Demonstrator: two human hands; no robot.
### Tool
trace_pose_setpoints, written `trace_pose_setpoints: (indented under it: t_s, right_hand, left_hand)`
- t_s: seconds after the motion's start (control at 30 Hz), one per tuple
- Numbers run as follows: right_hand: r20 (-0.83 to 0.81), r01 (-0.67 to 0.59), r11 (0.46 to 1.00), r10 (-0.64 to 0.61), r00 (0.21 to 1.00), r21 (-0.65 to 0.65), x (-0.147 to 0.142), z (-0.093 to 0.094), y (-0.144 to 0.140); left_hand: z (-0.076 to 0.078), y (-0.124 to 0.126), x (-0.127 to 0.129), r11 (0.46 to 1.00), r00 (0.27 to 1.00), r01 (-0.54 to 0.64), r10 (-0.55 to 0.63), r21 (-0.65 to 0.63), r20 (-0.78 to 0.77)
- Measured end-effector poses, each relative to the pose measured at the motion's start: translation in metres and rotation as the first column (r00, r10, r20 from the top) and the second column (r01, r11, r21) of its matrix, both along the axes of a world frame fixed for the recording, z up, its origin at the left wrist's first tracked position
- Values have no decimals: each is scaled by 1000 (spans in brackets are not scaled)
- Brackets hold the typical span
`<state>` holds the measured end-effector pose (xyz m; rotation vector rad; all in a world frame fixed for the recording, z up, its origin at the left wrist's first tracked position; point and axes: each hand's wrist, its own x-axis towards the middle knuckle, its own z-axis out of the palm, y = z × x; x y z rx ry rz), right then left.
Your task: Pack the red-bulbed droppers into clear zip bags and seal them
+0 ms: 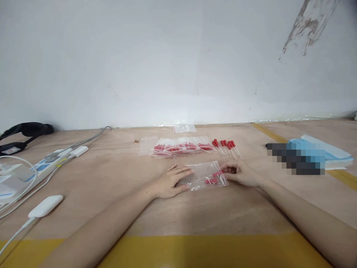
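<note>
A person's two bare hands rest on a wooden tabletop (117,163), with a clear plastic bag (199,172) lying flat between them; inside the bag, toward its right end, two red dropper bulbs (211,181) show, though their stems are hard to make out; just beyond, an overlapping row of filled bags (178,147) holds more red-bulbed droppers, so the bagging looks well along; what remains is a small cluster of loose droppers (229,146) to the right of that row, and the bag at hand, which does not look finished; whether it is sealed cannot be told; the left hand (174,181) lies palm down with fingers extended and parted, its fingertips and thumb touching the bag's left end without gripping it; the right hand (240,174) is loosely curled, thumb and fingertips touching the bag's right end, near one bulb; whether they pinch the plastic cannot be told; at far left, a white power strip (39,172) carries plugs and cables.
</note>
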<state>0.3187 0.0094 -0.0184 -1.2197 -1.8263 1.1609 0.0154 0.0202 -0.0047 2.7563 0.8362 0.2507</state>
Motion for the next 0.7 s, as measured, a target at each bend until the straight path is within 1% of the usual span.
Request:
trace_pose_setpoints:
  t_s: [0.07, 0.17, 0.27, 0.3, 0.33, 0.37, 0.4, 0.43, 0.47, 0.5, 0.6, 0.67, 0.7]
  right_hand:
    - [16, -45, 999, 45, 999, 15, -8, -1, -1]
    - [36, -69, 996, 67, 997, 50, -15, 0, -3]
    - [27, -119, 993, 119, 993, 13, -11, 4, -2]
    - [22, -105, 994, 105, 994, -2, -7, 5, 0]
    - [24, -57, 998, 57, 998, -7, -3, 7, 3]
    - [38, 27, 1000, -28, 999, 7, 3, 8, 9]
    - [68, 136, 990, -138, 988, 42, 8, 9, 15]
    - [111, 249, 963, -260, 959, 98, 12, 10, 23]
    - [160, 340, 926, -366, 917, 164, 16, 11, 33]
    - [217, 404, 885, -452, 865, 230, 18, 12, 43]
    - [343, 486, 783, -613, 712, 389, 16, 15, 71]
    - [372, 529, 733, -676, 636, 427, 9, 17, 84]
    - [378, 552, 725, -687, 620, 412, 5, 18, 89]
  left_hand:
    - [0, 0, 0, 1000, 1000, -6, 6, 1, 5]
    - [0, -1, 0, 1000, 1000, -8, 8, 2, 12]
    - [1, -1, 0, 1000, 1000, -4, 4, -7, 10]
    - [2, -2, 0, 1000, 1000, -3, 3, -9, 10]
    - [2, -2, 0, 1000, 1000, -3, 3, -10, 10]
    - [2, -2, 1, 1000, 1000, -3, 4, -11, 8]
    - [2, -2, 1, 1000, 1000, -4, 4, -10, 5]
    - [2, -2, 1, 1000, 1000, -5, 5, -9, 1]
    - [2, -2, 1, 1000, 1000, -5, 5, -8, -4]
    - [2, -2, 1, 1000, 1000, -6, 6, -7, -8]
    - [1, -1, 0, 1000, 1000, -7, 7, -4, -11]
    - [1, -1, 0, 1000, 1000, -6, 6, -4, -3]
    - [1, -2, 0, 1000, 1000, -3, 3, -5, -1]
